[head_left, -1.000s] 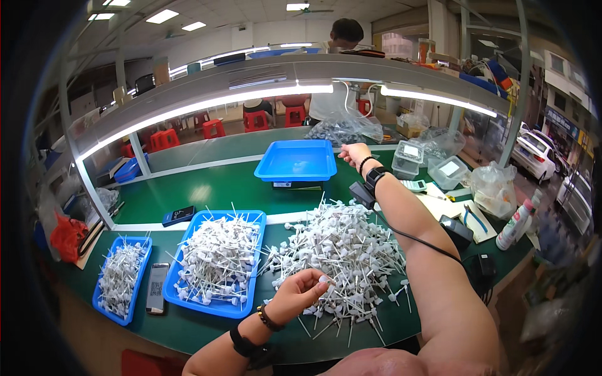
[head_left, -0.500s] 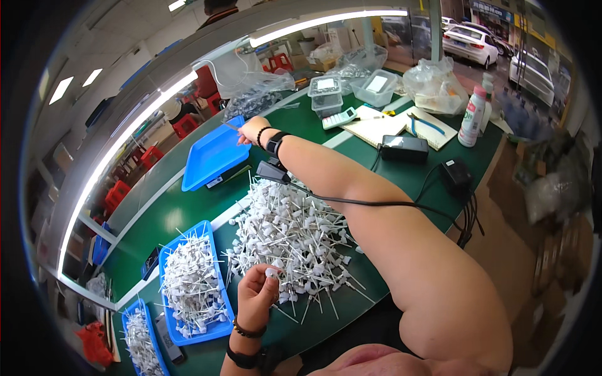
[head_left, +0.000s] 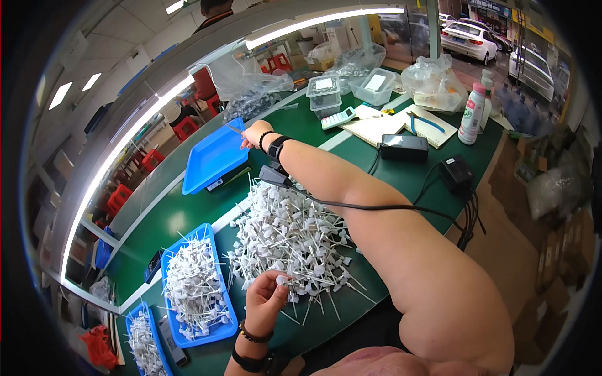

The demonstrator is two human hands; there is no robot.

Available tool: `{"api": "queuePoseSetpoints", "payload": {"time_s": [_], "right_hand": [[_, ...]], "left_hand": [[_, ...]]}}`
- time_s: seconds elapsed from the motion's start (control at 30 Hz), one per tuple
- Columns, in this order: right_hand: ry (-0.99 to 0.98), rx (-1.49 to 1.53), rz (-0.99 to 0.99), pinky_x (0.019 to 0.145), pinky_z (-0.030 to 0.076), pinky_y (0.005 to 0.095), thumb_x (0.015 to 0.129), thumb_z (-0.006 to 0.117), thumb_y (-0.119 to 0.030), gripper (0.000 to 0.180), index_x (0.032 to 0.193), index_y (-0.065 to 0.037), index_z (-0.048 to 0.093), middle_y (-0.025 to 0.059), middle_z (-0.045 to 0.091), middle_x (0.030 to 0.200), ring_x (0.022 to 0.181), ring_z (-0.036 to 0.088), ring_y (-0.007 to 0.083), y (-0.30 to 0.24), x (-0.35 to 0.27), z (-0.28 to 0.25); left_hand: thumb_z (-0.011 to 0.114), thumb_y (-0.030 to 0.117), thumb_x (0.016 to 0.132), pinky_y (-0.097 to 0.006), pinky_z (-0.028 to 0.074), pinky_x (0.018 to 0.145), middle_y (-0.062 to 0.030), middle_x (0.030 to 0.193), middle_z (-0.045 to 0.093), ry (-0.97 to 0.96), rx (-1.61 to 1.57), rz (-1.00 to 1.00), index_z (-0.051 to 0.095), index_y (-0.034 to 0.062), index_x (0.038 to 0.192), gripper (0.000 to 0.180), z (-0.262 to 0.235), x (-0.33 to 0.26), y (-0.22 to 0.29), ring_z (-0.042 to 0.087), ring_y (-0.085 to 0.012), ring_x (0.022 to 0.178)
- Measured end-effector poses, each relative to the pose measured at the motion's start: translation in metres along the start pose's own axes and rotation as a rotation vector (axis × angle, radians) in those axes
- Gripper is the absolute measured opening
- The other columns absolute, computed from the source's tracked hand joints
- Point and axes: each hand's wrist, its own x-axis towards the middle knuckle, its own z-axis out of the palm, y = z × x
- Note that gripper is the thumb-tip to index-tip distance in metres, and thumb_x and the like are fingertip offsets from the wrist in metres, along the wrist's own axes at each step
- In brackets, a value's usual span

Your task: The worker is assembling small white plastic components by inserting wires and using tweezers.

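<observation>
Near the front of the pile of white-headed pieces with thin stems point(head_left: 288, 232), my left hand point(head_left: 264, 301) is closed in a pinch. Between its thumb and finger is one small white-headed piece point(head_left: 282, 280). My right arm stretches across the pile to the far blue tray point(head_left: 210, 164), which has a bare bottom. At that tray's right edge my right hand point(head_left: 256, 133) is closed on a thin grey pointed tool point(head_left: 234, 128); its exact kind is unclear. A black cable point(head_left: 364, 203) with a box-shaped end point(head_left: 274, 176) runs across my right forearm.
Two blue trays heaped with similar pieces, a larger one point(head_left: 234, 327) and a smaller one point(head_left: 164, 358), stand left. A dark phone-like slab point(head_left: 172, 341) lies between them. Farther right are a black power adapter point(head_left: 404, 148), notebook point(head_left: 370, 130), pliers point(head_left: 433, 122) and bottle point(head_left: 471, 116).
My left hand has moved slightly right and down with the white-headed piece. My right hand stays by the far tray, still gripping the tool.
</observation>
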Motion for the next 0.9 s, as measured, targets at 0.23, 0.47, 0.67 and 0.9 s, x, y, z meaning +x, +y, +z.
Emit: {"api": "queuePoseSetpoints", "payload": {"time_s": [0.23, 0.47, 0.67, 0.9], "right_hand": [[-0.008, 0.034, 0.022, 0.05, 0.041, 0.026, 0.092, 0.044, -0.022, 0.029, 0.102, -0.002, 0.062, 0.0039, 0.069, 0.077, 0.056, 0.055, 0.0107, 0.001, -0.008, 0.005], [-0.032, 0.03, -0.031, 0.053, 0.042, 0.0267, 0.094, 0.041, -0.023, 0.03, 0.101, -0.002, 0.062, 0.0043, 0.069, 0.081, 0.059, 0.055, 0.0109, -0.001, 0.003, -0.003], [-0.001, -0.008, -0.078, 0.057, 0.047, 0.0256, 0.089, 0.045, -0.022, 0.031, 0.092, -0.001, 0.067, 0.0076, 0.07, 0.082, 0.064, 0.063, 0.0126, 0.008, 0.002, -0.009], [0.013, 0.08, -0.029, 0.04, 0.034, 0.0224, 0.091, 0.048, -0.021, 0.026, 0.096, -0.001, 0.063, 0.0053, 0.068, 0.074, 0.048, 0.048, 0.0064, 0.01, -0.001, -0.014]], "left_hand": [[0.06, 0.024, 0.088, -0.017, 0.031, 0.046, 0.0031, 0.064, 0.05, -0.008, 0.02, -0.009, 0.054, 0.0029, 0.096, 0.024, 0.003, -0.001, 0.001, 0.042, -0.0028, 0.051], [0.06, 0.023, 0.088, -0.017, 0.032, 0.046, 0.003, 0.064, 0.05, -0.025, 0.028, 0.003, 0.055, 0.0031, 0.096, 0.022, 0.003, 0.0, 0.0, 0.042, -0.0031, 0.051], [0.06, 0.015, 0.088, -0.016, 0.031, 0.05, 0.0054, 0.07, 0.051, -0.026, -0.055, -0.022, 0.056, 0.0009, 0.1, 0.019, -0.001, 0.0, 0.0, 0.04, -0.0011, 0.057], [0.059, 0.016, 0.089, -0.015, 0.031, 0.051, 0.0055, 0.072, 0.051, -0.033, -0.059, -0.005, 0.055, 0.0012, 0.1, 0.019, -0.002, -0.001, 0.0, 0.041, -0.0003, 0.059]]}}
